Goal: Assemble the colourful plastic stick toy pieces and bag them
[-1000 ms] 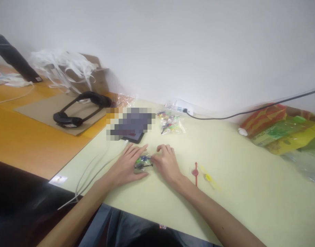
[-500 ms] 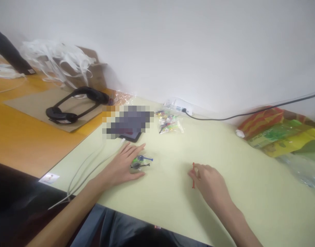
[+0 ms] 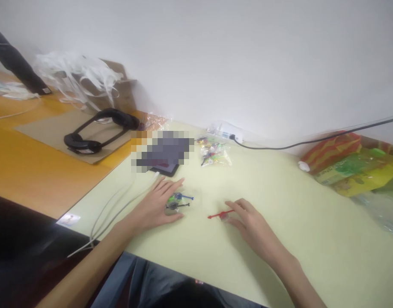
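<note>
My left hand [image 3: 154, 205] lies on the pale table with its fingers spread. Between its thumb and fingers is a small group of toy-like pieces: a blue one [image 3: 185, 197], a black one [image 3: 183, 205] and some green, partly hidden by the hand. To the right, my right hand [image 3: 249, 220] has its thumb and fingers closed around a thin red arrow-shaped piece [image 3: 222, 215] with a round middle. Its pointed end faces left, toward the group, and its other end is covered by the fingers.
Behind my left hand lies a tablet [image 3: 174, 169], partly blurred, with a white cable [image 3: 119, 218]. Beside it is a clear bag of colourful pieces [image 3: 215, 155]. A power strip [image 3: 227, 132] with a black cable runs along the wall. Colourful packaging [image 3: 360, 171] lies right; a black headset-like frame [image 3: 102, 130] left.
My right hand has moved left, and the red piece has turned from upright in view to nearly level, pointing left. My left hand stays beside the small pieces. The view has shifted slightly.
</note>
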A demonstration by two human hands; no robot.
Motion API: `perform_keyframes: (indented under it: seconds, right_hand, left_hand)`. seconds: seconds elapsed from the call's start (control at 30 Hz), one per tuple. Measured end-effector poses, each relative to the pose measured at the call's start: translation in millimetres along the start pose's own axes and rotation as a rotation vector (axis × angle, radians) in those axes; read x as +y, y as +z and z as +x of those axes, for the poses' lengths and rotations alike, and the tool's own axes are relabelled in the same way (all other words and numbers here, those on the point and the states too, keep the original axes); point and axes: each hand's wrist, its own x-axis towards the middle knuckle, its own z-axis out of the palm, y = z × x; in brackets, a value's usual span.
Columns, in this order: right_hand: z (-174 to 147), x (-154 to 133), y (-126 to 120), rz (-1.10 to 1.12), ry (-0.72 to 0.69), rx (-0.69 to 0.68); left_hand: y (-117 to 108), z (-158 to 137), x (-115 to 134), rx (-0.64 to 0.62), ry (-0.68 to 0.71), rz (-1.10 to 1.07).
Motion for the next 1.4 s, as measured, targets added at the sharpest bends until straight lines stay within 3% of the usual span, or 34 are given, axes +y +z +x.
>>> perform_keyframes:
  seconds: [0.23,0.33,0.5,0.67,0.83,1.0,1.17,1.27,1.4]
  right_hand:
    - [14.8,14.1,6.9,0.016,0.028,0.009]
    - [23.1,7.0,8.5,0.054,0.010,0.052]
    - [45.6,-11.7,13.2,0.053,-0.019,0.236]
    - [67.2,-17.7,16.0,0.082,0.021,0.193]
    - [58.5,-8.9,9.7,0.266,0.071,0.198]
    - [38.3,2.8,1.0,0.296,0.077,0.142]
    - [25.7,9.9,-14.2,0.256,0.139,0.286]
    - [28.8,5.6,-18.7,0.271,0.124,0.352]
    - [51.7,-11.9,-3.5,0.237,0.018,0.295]
  left_hand:
    - [0.3,0.6,0.0,0.012,0.001,-0.008]
    - [-0.4,0.3,0.7,0.007,-0.003,-0.013]
    - [-1.9,0.6,2.0,-0.007,-0.014,-0.020]
    - [-3.5,0.9,3.5,-0.019,-0.019,-0.009]
    - [-3.4,-0.1,4.0,-0.022,-0.016,-0.005]
    - [-1.4,0.2,2.9,-0.013,-0.016,-0.008]
    - [-0.5,0.0,2.3,0.008,0.000,-0.008]
    - [-0.6,0.1,2.1,0.003,-0.002,-0.011]
    - [-1.6,1.4,2.6,0.005,0.000,-0.020]
